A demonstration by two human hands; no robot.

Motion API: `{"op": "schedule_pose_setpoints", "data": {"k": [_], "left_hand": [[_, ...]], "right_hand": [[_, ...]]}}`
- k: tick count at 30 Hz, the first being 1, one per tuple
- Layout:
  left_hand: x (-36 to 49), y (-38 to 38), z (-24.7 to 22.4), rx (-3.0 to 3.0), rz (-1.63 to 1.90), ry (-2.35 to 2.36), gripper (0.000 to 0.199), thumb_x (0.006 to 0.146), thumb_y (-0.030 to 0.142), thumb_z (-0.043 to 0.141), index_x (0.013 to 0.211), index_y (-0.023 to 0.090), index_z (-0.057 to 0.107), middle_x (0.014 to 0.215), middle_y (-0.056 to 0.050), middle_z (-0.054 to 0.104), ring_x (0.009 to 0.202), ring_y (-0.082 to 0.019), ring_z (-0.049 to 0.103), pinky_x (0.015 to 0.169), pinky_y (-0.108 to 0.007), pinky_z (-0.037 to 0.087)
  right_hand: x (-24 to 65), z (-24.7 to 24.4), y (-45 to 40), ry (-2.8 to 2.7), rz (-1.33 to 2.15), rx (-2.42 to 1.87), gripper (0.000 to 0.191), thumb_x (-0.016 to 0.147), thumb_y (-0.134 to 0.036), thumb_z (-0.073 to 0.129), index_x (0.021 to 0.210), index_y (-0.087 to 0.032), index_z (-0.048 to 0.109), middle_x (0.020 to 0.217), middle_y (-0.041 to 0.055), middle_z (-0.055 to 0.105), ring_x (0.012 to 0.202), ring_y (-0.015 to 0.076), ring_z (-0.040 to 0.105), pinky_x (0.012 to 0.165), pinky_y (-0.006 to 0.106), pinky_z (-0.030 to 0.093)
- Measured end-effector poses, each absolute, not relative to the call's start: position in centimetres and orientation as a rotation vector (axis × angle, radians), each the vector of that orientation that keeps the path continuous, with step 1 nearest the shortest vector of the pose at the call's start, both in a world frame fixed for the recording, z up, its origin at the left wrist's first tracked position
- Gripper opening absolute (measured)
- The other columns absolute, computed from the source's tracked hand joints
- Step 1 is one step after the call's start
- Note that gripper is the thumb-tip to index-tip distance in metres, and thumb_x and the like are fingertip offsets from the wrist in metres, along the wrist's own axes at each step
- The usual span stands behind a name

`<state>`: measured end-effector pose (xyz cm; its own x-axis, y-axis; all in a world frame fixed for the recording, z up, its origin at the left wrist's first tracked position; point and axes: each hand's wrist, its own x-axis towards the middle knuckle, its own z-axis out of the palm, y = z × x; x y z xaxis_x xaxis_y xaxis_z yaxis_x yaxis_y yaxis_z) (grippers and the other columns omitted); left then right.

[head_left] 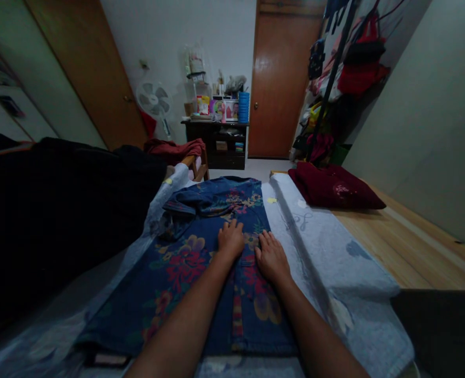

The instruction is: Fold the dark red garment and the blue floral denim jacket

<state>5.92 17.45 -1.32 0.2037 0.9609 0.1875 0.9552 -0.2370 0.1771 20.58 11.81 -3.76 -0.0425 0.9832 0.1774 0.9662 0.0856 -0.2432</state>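
Note:
A dark blue floral dress [185,268] lies spread on the sheet in front of me, its hem towards me. It has large red and yellow flowers and a strip down the front. At its left side a sleeve lies bunched, while its right edge runs fairly straight. My left hand [231,239] rests palm down on the middle of the dress, fingers slightly bent and pointing away from me. Close to the right edge, my right hand [272,257] presses flat on the cloth with its fingers stretched out. Neither hand visibly grips the fabric.
A pale patterned sheet [330,252] covers the surface under the dress. Black cloth [70,210] is heaped at left. A folded maroon garment [334,186] lies on a wooden ledge [378,241] at right. Farther off stand a dark cabinet [196,142] and a fan [153,98].

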Motion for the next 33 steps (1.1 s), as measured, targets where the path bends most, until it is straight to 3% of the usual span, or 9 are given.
{"op": "schedule_pose_setpoints", "data": {"k": [5,13,20,28,33], "left_hand": [[3.5,19.8,-3.1,2.336,0.53,1.771,0.035,0.094,0.032,0.047,0.127,0.031,0.058,0.139,-0.001,0.051,0.115,-0.025,0.047,0.097,-0.039,0.042],[2.7,20.4,-3.8,2.25,0.621,1.656,0.032,0.092,0.03,0.051,0.121,0.031,0.066,0.135,-0.002,0.054,0.118,-0.024,0.047,0.104,-0.038,0.038],[2.8,20.3,-3.6,2.24,0.628,1.671,0.033,0.092,0.029,0.05,0.119,0.031,0.067,0.134,-0.002,0.055,0.118,-0.022,0.047,0.103,-0.037,0.039],[2.9,20.1,-3.3,2.272,0.571,1.716,0.038,0.092,0.026,0.048,0.128,0.031,0.059,0.149,0.003,0.045,0.115,-0.021,0.047,0.101,-0.037,0.041],[3.0,20.0,-3.5,2.313,0.541,1.697,0.04,0.093,0.026,0.047,0.132,0.033,0.056,0.148,0.005,0.048,0.113,-0.022,0.046,0.099,-0.037,0.042]], "right_hand": [[20.6,-3.9,11.9,-2.079,0.049,-1.916,0.051,0.094,-0.032,0.042,0.14,-0.012,0.049,0.151,0.0119,0.041,0.142,0.0262,0.032,0.115,0.041,0.025],[20.4,-3.7,11.5,-2.178,0.008,-1.754,0.04,0.095,-0.023,0.042,0.133,-0.018,0.056,0.144,0.0106,0.051,0.138,0.0255,0.038,0.117,0.05,0.019],[19.5,-2.7,10.9,-2.374,0.314,-1.39,0.041,0.096,-0.02,0.039,0.133,-0.022,0.057,0.143,0.006,0.052,0.137,0.0214,0.041,0.115,0.044,0.028],[19.8,-1.7,10.4,-2.36,0.617,-1.331,0.037,0.093,-0.025,0.046,0.125,-0.029,0.063,0.139,0.0022,0.057,0.138,0.0204,0.04,0.117,0.047,0.022],[20.1,0.1,12.2,-2.354,0.773,-1.305,0.031,0.092,-0.022,0.043,0.101,-0.025,0.073,0.112,0.0013,0.072,0.117,0.0193,0.059,0.102,0.033,0.04]]}}
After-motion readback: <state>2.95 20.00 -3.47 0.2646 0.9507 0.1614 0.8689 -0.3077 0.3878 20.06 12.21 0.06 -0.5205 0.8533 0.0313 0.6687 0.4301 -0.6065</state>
